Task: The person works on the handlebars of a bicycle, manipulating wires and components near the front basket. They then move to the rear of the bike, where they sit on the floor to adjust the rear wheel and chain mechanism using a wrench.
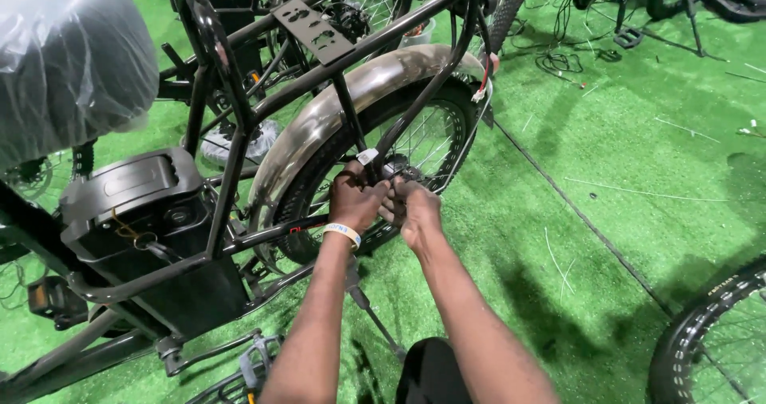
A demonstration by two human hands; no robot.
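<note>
Both hands are working right at the back wheel [415, 153] of a bike, down where the rack struts [361, 137] meet near the axle. The left hand [355, 201], wearing a white wristband [342, 233], is clenching around the lower end of the struts, fingers curled tight. The right hand [415, 211] is sitting just beside it, touching it, fingers pinching something small at the same spot; can't tell exactly what, the knuckles are hiding it. A little white tag [367, 156] is sticking out just above the left grip. The shiny fender [335, 109] is curving over the tyre above both grips, and the black rack [319, 29] is sitting higher up again. Off to the left of the grips there's a black battery box [132, 204] on the frame. All of it is standing on a green turf floor [622, 173], with another wheel [714, 340] well off to the right.
</note>
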